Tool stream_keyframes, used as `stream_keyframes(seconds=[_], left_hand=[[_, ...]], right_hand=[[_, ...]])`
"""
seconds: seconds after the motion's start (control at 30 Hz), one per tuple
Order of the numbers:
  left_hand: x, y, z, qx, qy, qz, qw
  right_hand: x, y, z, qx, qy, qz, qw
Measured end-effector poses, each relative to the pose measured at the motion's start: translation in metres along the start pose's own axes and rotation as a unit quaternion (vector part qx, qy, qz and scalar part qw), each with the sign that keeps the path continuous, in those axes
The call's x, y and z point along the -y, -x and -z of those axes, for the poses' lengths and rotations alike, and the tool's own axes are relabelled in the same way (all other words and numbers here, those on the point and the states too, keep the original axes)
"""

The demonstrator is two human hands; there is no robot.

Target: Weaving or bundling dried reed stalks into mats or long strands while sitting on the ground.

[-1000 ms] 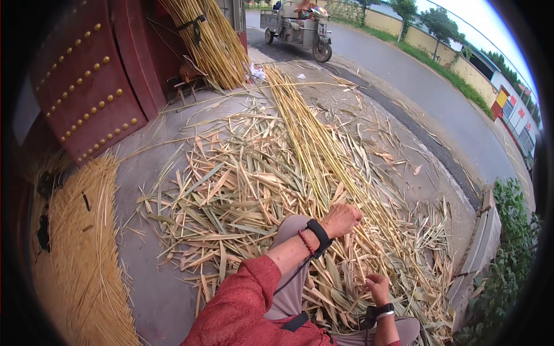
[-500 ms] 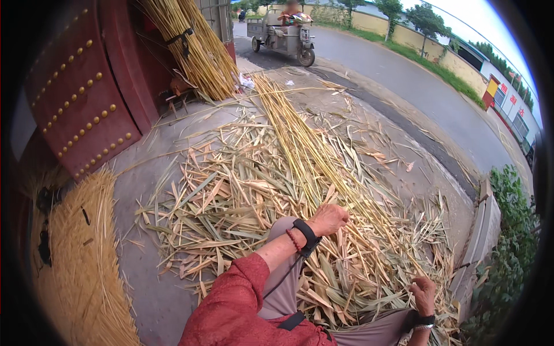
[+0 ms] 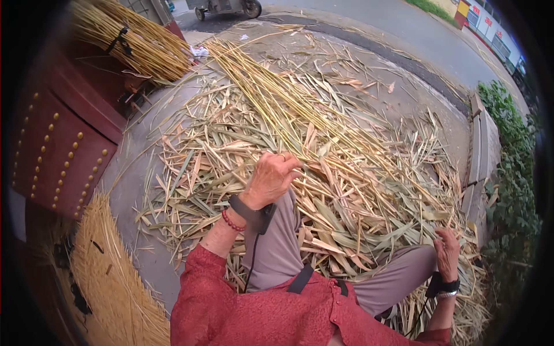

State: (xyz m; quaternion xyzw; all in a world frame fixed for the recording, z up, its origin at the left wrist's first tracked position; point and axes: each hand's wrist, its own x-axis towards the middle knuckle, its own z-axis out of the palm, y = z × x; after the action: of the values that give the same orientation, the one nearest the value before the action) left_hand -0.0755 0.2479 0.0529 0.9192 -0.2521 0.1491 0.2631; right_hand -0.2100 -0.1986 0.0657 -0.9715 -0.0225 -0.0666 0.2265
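Note:
Long yellow-green reed stalks [image 3: 262, 86] lie across a wide heap of dry and green husk leaves [image 3: 231, 138] in front of me. My left hand [image 3: 272, 177] is above the heap by the nearer part of the stalks, over my bent knee. Its fingers are curled together in a pinch; what they hold, if anything, is too small to make out. Far to the right, beside my other knee, my right hand [image 3: 446, 254] is raised over the edge of the leaves. Those fingers are bent closed too, and their grip is partly hidden.
A tied reed bundle [image 3: 135, 43] leans at the upper left by a red studded door [image 3: 63, 155]. A woven straw-coloured mat [image 3: 109, 271] lies at the lower left. A low ledge [image 3: 478, 150] and green plants [image 3: 508, 173] border the right. A three-wheeled cart [image 3: 222, 7] stands on the road.
The view has tilted downward, so the cart is now cut off at the top. My left hand has drawn back leftward from the stalks. My right hand stays at the heap's right edge.

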Motion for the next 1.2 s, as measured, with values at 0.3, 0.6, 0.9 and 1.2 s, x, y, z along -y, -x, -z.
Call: stream_keyframes(seconds=[0.3, 0.6, 0.9, 1.2], left_hand=[[-0.022, -0.016, 0.002, 0.047, 0.034, -0.055, 0.997], [-0.011, -0.017, -0.014, 0.104, 0.103, 0.010, 0.989], [-0.002, -0.039, -0.042, 0.137, 0.126, 0.112, 0.976], [0.002, -0.085, -0.079, 0.283, 0.014, 0.208, 0.936]], right_hand=[[-0.014, 0.008, -0.038, -0.065, 0.001, -0.005, 0.998], [-0.011, 0.010, -0.033, 0.024, 0.028, -0.018, 0.999], [-0.028, 0.010, -0.042, 0.057, 0.020, -0.090, 0.994], [-0.042, -0.023, -0.035, 0.204, 0.020, -0.199, 0.958]])
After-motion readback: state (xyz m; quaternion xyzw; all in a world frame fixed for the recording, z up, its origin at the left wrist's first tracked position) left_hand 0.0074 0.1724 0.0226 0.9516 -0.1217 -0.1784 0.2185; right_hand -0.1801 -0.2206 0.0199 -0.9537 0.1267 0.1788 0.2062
